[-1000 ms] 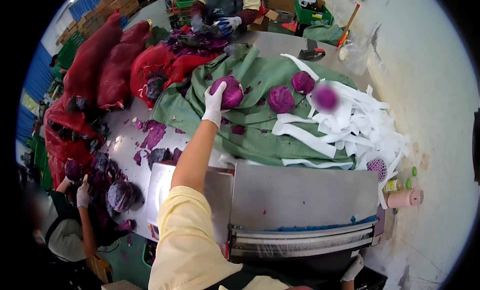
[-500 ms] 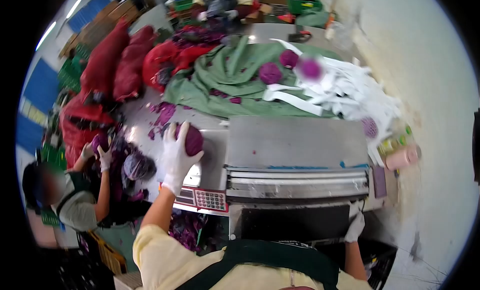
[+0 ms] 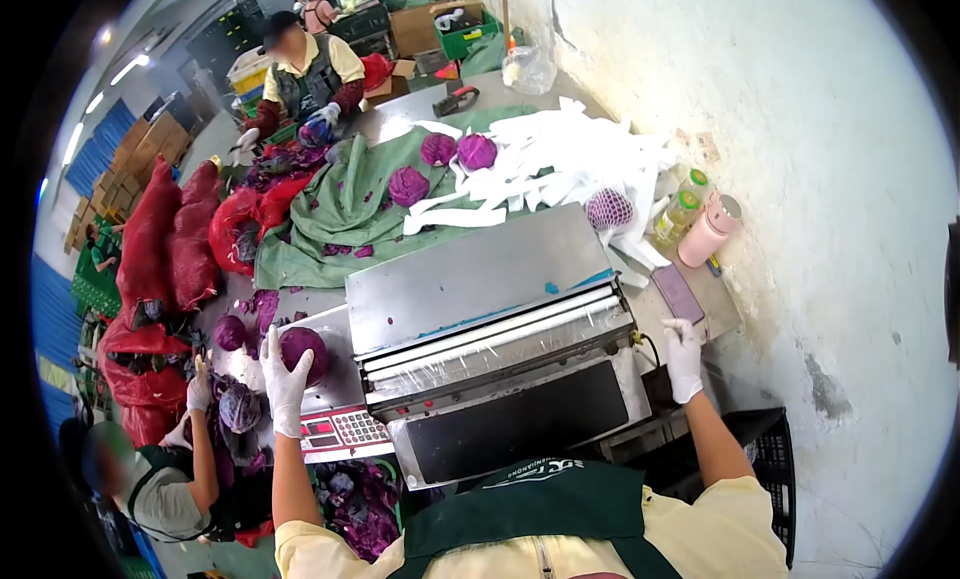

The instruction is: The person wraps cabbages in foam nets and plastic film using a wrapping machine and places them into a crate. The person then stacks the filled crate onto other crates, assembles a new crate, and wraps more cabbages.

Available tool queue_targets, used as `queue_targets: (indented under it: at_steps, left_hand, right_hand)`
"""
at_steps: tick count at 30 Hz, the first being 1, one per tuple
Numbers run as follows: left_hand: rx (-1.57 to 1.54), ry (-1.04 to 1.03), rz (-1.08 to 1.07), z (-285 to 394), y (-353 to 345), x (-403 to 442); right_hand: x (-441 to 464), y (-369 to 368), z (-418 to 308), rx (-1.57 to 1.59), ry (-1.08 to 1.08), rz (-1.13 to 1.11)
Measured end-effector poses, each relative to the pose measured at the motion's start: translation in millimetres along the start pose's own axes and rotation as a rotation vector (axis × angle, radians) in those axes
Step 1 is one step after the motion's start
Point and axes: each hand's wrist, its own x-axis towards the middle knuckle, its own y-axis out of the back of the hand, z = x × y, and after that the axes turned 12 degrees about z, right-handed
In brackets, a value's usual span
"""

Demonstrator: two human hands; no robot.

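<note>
My left hand (image 3: 287,381), in a white glove, is around the near left side of a red cabbage (image 3: 303,356). Its fingers stand at the left of the head and the thumb crosses the front. The cabbage is over a scale with a red and white keypad panel (image 3: 345,432). My right hand (image 3: 685,361), also gloved, is beside the right end of a metal wrapping machine (image 3: 480,279). Its fingers are loosely bent, with nothing visible in them. A purple phone-like slab (image 3: 679,295) lies just beyond that hand.
Several red cabbages (image 3: 408,186) rest on green cloth (image 3: 335,204) near white foam netting (image 3: 540,159). Bottles (image 3: 678,214) and a pink flask (image 3: 708,231) stand by the wall. Red sacks (image 3: 150,239) line the left. A co-worker (image 3: 165,479) handles cabbage at left; another person (image 3: 310,74) works farther back.
The view has swung right and lifted. My right hand has risen from the machine's lower right edge toward the purple slab. My left hand stays at the cabbage by the scale.
</note>
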Motion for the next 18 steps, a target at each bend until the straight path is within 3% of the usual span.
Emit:
queue_targets:
  at_steps: [5,7,10,14,15,18]
  left_hand:
    - [0.072,-0.081,0.188,19,16,-15]
    - [0.017,-0.117,0.252,43,27,-29]
    - [-0.112,-0.049,0.253,72,41,-51]
    - [-0.11,-0.008,0.246,101,71,-93]
    - [-0.116,0.035,0.245,102,78,-104]
    - [-0.113,0.139,0.274,91,94,-137]
  right_hand:
    - [90,-33,-32,-0.058,0.198,-0.166]
    - [126,-68,-39,-0.232,0.384,-0.224]
    - [170,-127,-63,-0.154,0.606,-0.403]
    - [208,-198,-86,-0.344,0.632,-0.557]
    - [215,-211,-88,-0.397,0.532,-0.645]
    - [232,-251,-73,-0.581,0.6,-0.795]
